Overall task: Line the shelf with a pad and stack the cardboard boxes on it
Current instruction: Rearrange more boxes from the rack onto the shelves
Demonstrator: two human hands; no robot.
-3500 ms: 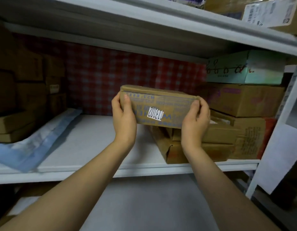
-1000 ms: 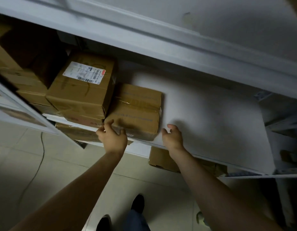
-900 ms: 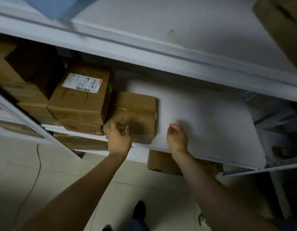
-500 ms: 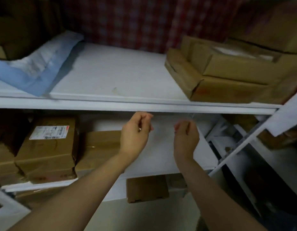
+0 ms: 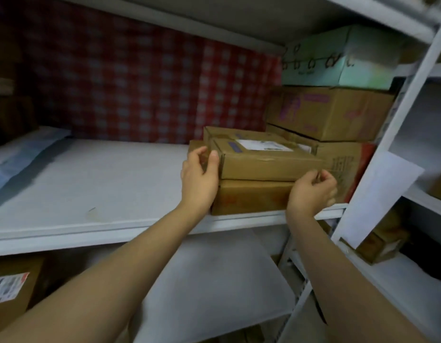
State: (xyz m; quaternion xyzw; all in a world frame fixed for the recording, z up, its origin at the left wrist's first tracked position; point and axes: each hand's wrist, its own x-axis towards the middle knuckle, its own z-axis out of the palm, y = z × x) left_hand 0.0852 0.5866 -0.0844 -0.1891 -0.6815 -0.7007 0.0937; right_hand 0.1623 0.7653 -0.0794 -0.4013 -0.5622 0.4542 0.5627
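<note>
The white shelf (image 5: 90, 194) stretches well left of both hands, backed by a red checked cloth (image 5: 140, 82). Larger cardboard boxes (image 5: 333, 115) stand stacked just beyond the right hand. The blue pad (image 5: 21, 154) lies bunched far to the left, so the lining looks unfinished. The top box (image 5: 264, 164) sits on a lower box (image 5: 251, 196). The left hand (image 5: 199, 179) grips its left end and the right hand (image 5: 311, 191) pinches its near right corner.
</note>
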